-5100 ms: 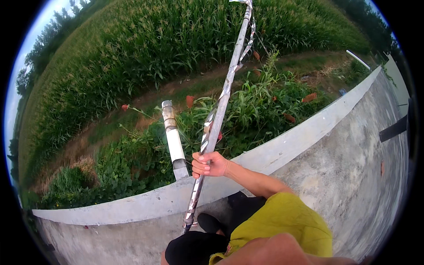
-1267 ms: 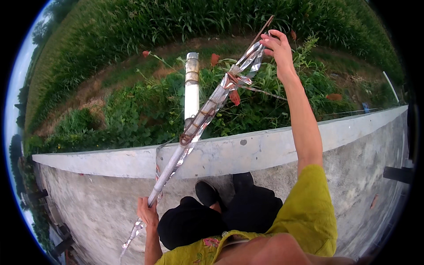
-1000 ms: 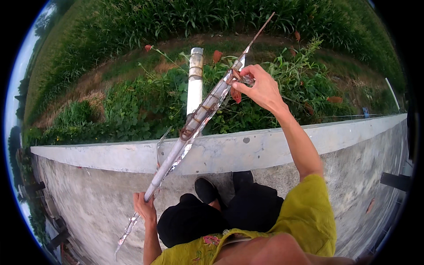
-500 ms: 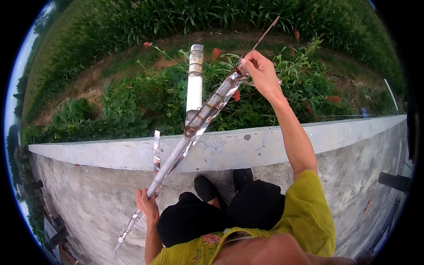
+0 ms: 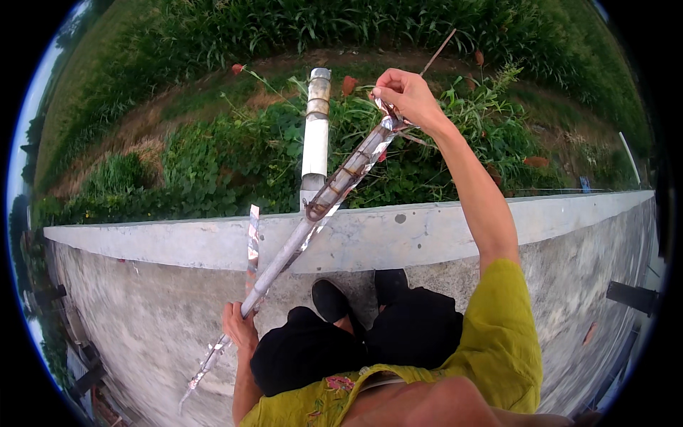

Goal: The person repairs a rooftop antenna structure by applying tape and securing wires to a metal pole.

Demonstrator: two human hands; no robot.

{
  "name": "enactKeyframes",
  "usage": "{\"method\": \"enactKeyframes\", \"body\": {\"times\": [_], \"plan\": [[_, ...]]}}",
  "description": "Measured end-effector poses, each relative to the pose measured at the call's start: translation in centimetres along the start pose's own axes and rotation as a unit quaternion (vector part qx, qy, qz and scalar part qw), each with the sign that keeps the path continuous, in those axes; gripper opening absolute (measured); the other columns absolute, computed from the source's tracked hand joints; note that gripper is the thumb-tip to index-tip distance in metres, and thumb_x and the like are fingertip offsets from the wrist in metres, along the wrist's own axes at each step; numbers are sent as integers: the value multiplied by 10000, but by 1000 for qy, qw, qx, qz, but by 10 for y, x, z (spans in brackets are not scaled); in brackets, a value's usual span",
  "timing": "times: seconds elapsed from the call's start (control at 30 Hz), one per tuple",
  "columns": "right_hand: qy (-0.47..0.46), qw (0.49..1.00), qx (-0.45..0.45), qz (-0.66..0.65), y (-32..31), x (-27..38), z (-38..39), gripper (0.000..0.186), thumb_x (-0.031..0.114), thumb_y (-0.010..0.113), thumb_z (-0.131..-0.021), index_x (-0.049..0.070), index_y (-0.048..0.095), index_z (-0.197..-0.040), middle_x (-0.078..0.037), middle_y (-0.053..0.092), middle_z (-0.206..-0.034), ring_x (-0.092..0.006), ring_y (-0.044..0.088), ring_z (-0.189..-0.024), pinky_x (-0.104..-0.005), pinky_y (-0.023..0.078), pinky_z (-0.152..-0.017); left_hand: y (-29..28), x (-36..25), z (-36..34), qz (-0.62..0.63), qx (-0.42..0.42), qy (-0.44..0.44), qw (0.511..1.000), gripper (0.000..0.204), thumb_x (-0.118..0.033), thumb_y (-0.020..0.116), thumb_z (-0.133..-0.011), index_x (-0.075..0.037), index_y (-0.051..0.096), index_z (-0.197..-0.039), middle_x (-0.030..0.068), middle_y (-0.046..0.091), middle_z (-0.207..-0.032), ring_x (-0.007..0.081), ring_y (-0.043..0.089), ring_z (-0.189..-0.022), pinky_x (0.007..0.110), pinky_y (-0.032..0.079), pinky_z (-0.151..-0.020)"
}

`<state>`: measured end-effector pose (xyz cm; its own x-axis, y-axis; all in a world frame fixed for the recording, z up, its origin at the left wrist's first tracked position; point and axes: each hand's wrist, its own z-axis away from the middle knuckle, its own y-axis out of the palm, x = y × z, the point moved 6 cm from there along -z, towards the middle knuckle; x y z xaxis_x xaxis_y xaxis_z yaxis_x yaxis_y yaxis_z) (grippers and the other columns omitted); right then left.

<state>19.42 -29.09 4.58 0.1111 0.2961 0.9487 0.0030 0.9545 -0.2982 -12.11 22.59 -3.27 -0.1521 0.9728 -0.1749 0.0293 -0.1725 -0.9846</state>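
Observation:
A long grey metal pole [image 5: 277,263] lies slanted from lower left to upper right, with a loose rusty wire loop [image 5: 320,210] and several ties along its upper half and shiny silver strips [image 5: 254,231] along it. My left hand [image 5: 238,327] is closed round its lower part, near my knee. My right hand [image 5: 405,99] pinches a crinkled silver strip at the pole's upper end, beside a red tie partly hidden by the fingers. A thin rusty rod [image 5: 445,44] sticks out beyond that hand.
A white concrete parapet [image 5: 434,235] edges the rough concrete floor [image 5: 156,306] I am on. A short white pipe post [image 5: 313,142] stands behind it, with weeds, red flowers and tall crops [image 5: 334,28] beyond. A dark beam end [image 5: 626,295] juts at the right.
My right hand has come down from above the pole to its upper tie, then shifted slightly up and left, pulling at the strip. My left hand has stayed on the pole.

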Motion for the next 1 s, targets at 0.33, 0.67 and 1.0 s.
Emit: {"method": "enactKeyframes", "body": {"times": [0.33,0.67,1.0], "plan": [[-60,998,16,24,2,-4,3,134,131,678,-895,3,641,-910,-15,686,-810,-79,571,-726,-271,465,-687,1,-10,5,18,20,20,999,284,-92,799,-604,-51,570,-767,123,511,-789,365,551,-775,465,410,-651],[-25,998,-39,52,-15,-31,-4,156,163,668,-926,22,611,-892,2,610,-744,-77,502,-661,-278,413,-595,4,-13,15,10,-1,42,999,286,-76,792,-597,-65,595,-805,125,509,-790,353,549,-755,464,411,-644],[-14,984,-70,161,-20,-35,-5,163,161,685,-894,11,622,-890,-20,646,-764,-98,567,-705,-293,465,-675,10,-4,24,9,17,61,998,346,-46,790,-594,-80,604,-884,119,512,-815,358,553,-779,455,415,-659]]}}
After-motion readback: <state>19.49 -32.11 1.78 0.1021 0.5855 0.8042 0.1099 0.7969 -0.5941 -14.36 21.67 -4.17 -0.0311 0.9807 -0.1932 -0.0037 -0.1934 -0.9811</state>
